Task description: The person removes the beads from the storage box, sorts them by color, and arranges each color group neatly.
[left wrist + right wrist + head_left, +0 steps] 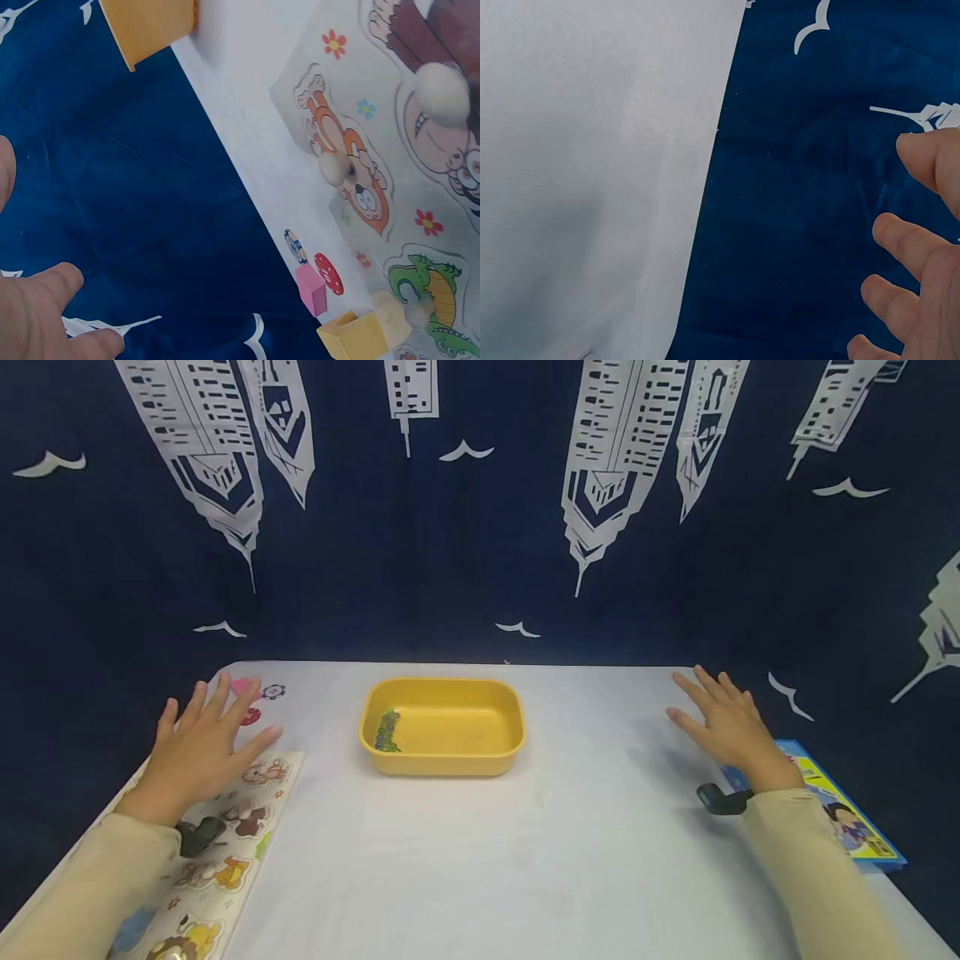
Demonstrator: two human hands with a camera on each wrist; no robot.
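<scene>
My left hand (197,758) hovers with its fingers spread over the left side of the table, holding nothing. Below its wrist lies an animal peg puzzle board (276,797); the left wrist view shows a monkey piece (341,150) and a crocodile piece (427,296) with round knobs. On the right, my right hand (726,727) is also held above the table, fingers apart and grasping nothing. A flat blue and yellow box (847,827) lies under the right wrist, partly hidden by the arm. Between the hands stands a yellow tray (442,765) with a small green item (387,732) inside.
Beyond the board sit a pink block (311,291), a red dotted disc (328,274), a blue and white disc (295,246) and a yellow block (356,337). The white table (480,860) ends at a dark blue curtain (420,568) printed with white towers.
</scene>
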